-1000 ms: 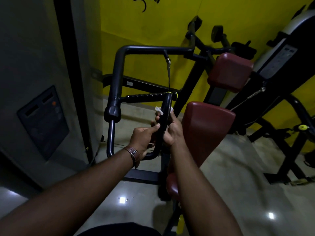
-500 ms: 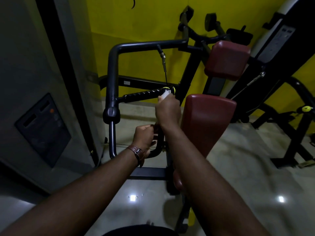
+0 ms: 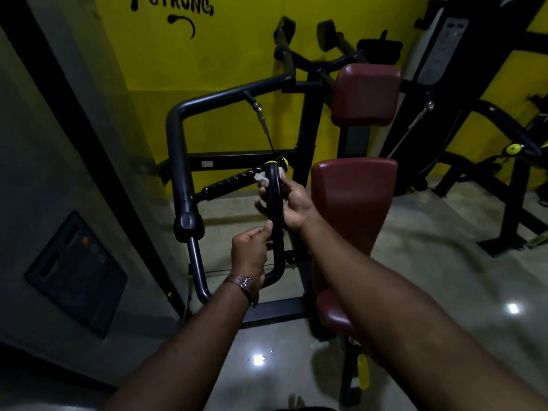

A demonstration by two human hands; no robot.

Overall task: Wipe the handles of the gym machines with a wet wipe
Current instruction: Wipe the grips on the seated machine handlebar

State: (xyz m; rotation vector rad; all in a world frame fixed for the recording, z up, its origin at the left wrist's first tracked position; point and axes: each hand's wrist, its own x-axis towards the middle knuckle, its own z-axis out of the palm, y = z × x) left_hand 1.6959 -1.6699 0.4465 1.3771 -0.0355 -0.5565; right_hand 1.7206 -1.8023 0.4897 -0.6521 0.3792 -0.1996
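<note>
- The handle [image 3: 274,203] is a black, smooth, glossy bar that runs upright between the two hands and curves at its lower end into a bend just below the left hand's fingers.
- Its top end curves over just above the right hand's fingertips, where a yellow-green end cap [image 3: 283,162] shows beside it.
- The right hand [image 3: 289,204] wraps the upper part of the handle: its fingers curl round the bar from the far side and its thumb lies on the near side, so it grips both bar and wipe.
- The wet wipe [image 3: 261,178] is white and crumpled; a bunched piece sticks out to the left of the bar just above the right fingertips, and a smaller bit shows on the bar's right side by the thumb.
- The left hand [image 3: 252,253] holds the same handle lower down, fingers curled round the bar and thumb tip pressed against it, just beneath the right hand.
- A brown leather watch strap [image 3: 243,285] sits on the left wrist.
- A ribbed black grip [image 3: 229,183] slants away to the left of the right fingertips, reaching the machine's curved black frame tube [image 3: 178,149].
- A dark red pad [image 3: 354,203] stands just to the right of the right hand.
</note>
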